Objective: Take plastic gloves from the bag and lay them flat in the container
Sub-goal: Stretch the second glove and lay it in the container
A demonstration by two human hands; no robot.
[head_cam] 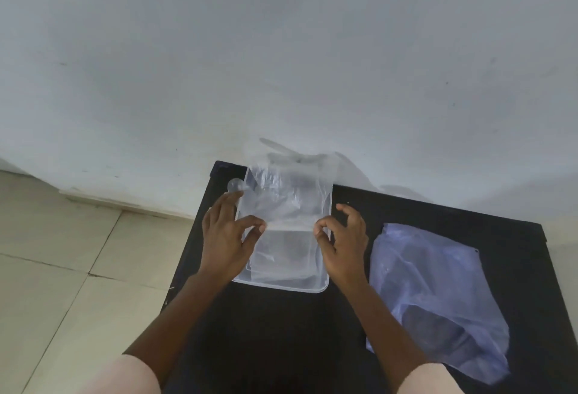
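A clear rectangular plastic container (325, 284) lies on the black table (281, 325). A thin transparent glove (287, 196) is spread over the container's far half, its fingers reaching past the far rim. My left hand (226, 237) pinches the glove's near edge at the container's left side. My right hand (342, 243) pinches the same edge at the right side. More clear plastic lies flat in the near half of the container. The bluish translucent bag (438, 293) lies on the table to the right of my right hand.
A small clear round knob (234, 185) sits just left of the container's far corner. A white wall (281, 65) rises directly behind the table. Beige floor tiles (62, 268) lie to the left, below the table's left edge.
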